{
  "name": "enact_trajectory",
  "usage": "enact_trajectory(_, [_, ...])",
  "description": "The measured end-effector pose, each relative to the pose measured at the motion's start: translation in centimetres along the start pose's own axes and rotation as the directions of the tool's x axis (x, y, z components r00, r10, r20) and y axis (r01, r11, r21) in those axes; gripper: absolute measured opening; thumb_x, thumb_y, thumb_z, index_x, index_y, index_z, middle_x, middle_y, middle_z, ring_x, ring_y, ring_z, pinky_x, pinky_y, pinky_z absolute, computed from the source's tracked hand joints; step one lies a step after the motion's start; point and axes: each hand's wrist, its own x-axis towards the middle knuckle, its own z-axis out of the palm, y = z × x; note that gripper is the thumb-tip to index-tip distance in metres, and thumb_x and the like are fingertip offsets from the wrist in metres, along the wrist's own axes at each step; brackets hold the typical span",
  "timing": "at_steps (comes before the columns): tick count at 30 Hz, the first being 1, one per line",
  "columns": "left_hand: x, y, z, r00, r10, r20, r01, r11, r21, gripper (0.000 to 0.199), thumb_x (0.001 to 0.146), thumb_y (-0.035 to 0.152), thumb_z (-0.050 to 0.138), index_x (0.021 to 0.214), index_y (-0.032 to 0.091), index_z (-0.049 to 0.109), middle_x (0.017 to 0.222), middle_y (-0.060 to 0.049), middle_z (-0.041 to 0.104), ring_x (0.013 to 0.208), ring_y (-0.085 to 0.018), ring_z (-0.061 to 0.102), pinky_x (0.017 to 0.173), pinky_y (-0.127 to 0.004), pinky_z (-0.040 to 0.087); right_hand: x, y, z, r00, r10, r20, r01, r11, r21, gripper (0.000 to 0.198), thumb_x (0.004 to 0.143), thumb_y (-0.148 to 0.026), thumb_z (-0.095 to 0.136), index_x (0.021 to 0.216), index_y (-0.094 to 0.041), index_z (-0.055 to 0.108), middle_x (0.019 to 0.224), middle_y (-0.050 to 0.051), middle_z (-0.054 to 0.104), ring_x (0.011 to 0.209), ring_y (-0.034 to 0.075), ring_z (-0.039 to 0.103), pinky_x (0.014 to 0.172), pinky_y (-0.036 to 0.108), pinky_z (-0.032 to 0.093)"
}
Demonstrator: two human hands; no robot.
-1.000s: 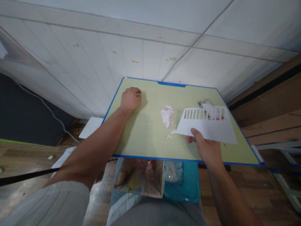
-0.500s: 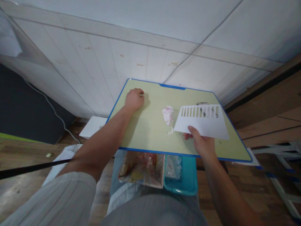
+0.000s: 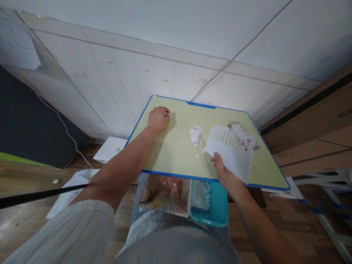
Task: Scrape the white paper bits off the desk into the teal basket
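My right hand [image 3: 223,171] grips a thin white sheet with a row of long slots [image 3: 233,157] by its near left corner, thumb on top. The sheet is tilted over the right part of a pale yellow-green tabletop with a blue rim [image 3: 173,161]. Left of it lies a small heap of whitish-pink flakes [image 3: 195,136], with a few loose bits nearer me. My left hand [image 3: 158,119] rests on the tabletop's far left, fingers curled in and closed; its palm is hidden. Beyond the sheet, a pixelated patch hides whatever lies there.
Below the near edge are a turquoise tub [image 3: 221,209] holding a clear box of pale material [image 3: 201,196] and a patterned tray [image 3: 165,194] under clear wrap. A white panelled wall [image 3: 165,66] stands behind the table, wooden furniture [image 3: 316,135] at right.
The slotted sheet has turned clockwise, its right end swinging toward me, and my right hand has shifted slightly left. My left hand stays in place on the tabletop. The view has shifted slightly.
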Motion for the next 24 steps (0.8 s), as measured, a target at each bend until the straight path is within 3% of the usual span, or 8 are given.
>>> enact_trajectory(2, [0.0,-0.1,0.0,1.0,-0.002,0.0,0.002,1.0,-0.011,0.039,0.097,0.015,0.06,0.122,0.024,0.088,0.14,-0.017,0.087,0.141,-0.041,0.075,0.129,-0.059,0.057,-0.8,-0.1,0.1,0.999,0.028,0.024,-0.028,1.0,-0.006,0.054,0.096,-0.082,0.079,0.091,-0.029,0.09,0.113,0.015,0.094,0.11,0.04,0.088,0.116,0.057,0.068])
enact_trajectory(7, [0.2,-0.1,0.2,1.0,-0.018,-0.01,0.018,0.999,-0.035,0.033,0.098,0.017,0.064,0.119,0.027,0.087,0.14,-0.015,0.086,0.141,-0.04,0.073,0.13,-0.057,0.056,0.6,0.3,-1.1,0.986,0.126,-0.106,-0.119,0.991,0.066,0.048,0.095,-0.071,0.079,0.069,-0.031,0.075,0.074,0.009,0.083,0.079,0.034,0.082,0.098,0.052,0.07])
enact_trajectory(11, [0.4,-0.1,0.3,1.0,-0.022,-0.012,0.021,0.999,-0.031,0.029,0.1,0.018,0.065,0.118,0.028,0.086,0.139,-0.015,0.086,0.141,-0.039,0.072,0.13,-0.056,0.056,1.0,0.2,-2.0,0.975,0.135,-0.175,-0.119,0.988,0.1,0.037,0.093,-0.052,0.079,0.064,-0.031,0.07,0.067,0.005,0.079,0.074,0.032,0.08,0.099,0.052,0.068])
enact_trajectory(15, [0.4,0.0,0.2,1.0,-0.019,-0.014,0.019,0.999,-0.038,0.028,0.1,0.017,0.066,0.119,0.028,0.085,0.139,-0.014,0.086,0.141,-0.039,0.072,0.13,-0.056,0.056,-0.3,-1.5,-1.1,0.987,0.144,-0.068,-0.133,0.981,0.143,0.034,0.095,-0.051,0.08,0.07,-0.03,0.073,0.072,0.004,0.081,0.073,0.031,0.08,0.092,0.05,0.069])
enact_trajectory(20, [0.2,0.1,0.0,0.999,-0.029,-0.026,0.027,0.998,-0.054,0.029,0.1,0.016,0.065,0.118,0.028,0.084,0.139,-0.014,0.085,0.141,-0.039,0.071,0.13,-0.057,0.056,-1.2,-4.3,1.4,0.99,0.047,0.136,-0.069,0.984,0.162,0.044,0.099,-0.062,0.081,0.07,-0.029,0.074,0.072,0.006,0.082,0.074,0.03,0.081,0.087,0.046,0.071])
enact_trajectory(24, [0.1,0.3,-0.1,0.999,-0.029,-0.025,0.028,0.997,-0.069,0.032,0.1,0.015,0.062,0.12,0.027,0.084,0.138,-0.015,0.084,0.14,-0.039,0.071,0.129,-0.058,0.055,-0.9,-5.3,2.5,0.995,0.023,0.1,-0.038,0.988,0.151,0.048,0.099,-0.065,0.079,0.068,-0.03,0.072,0.072,0.007,0.082,0.073,0.031,0.081,0.092,0.05,0.071])
